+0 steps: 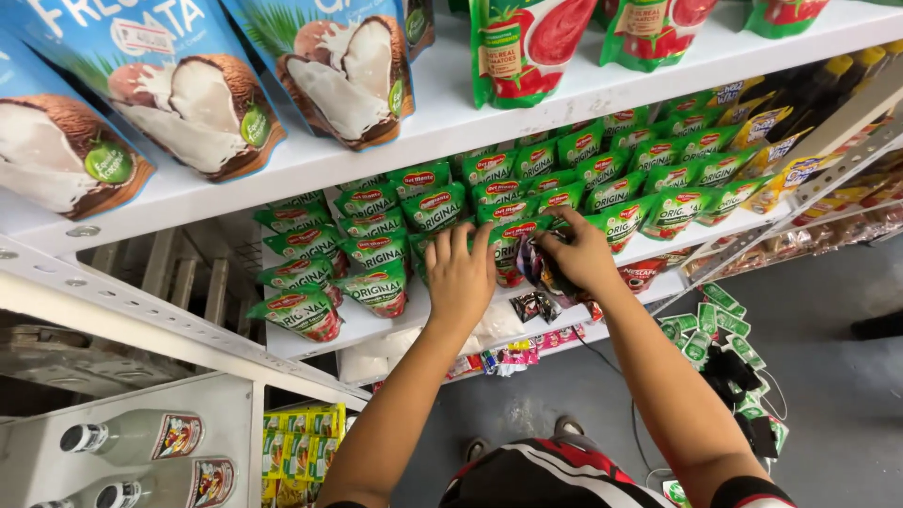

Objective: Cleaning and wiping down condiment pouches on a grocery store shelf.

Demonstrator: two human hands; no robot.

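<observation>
On the white middle shelf (pixel 376 325), the left hand (pixel 459 273) lies spread on a green sauce pouch (pixel 509 246) while the right hand (pixel 576 254) pinches what seems a dark foil sachet (pixel 538 268), soft, light, best gripped by edges.

Clearly a grocery shop: white shelves (pixel 527 103) stacked with rows of green sauce pouches (pixel 602 174), coconut packs (pixel 202 99) and bottles (pixel 132 437).
</observation>
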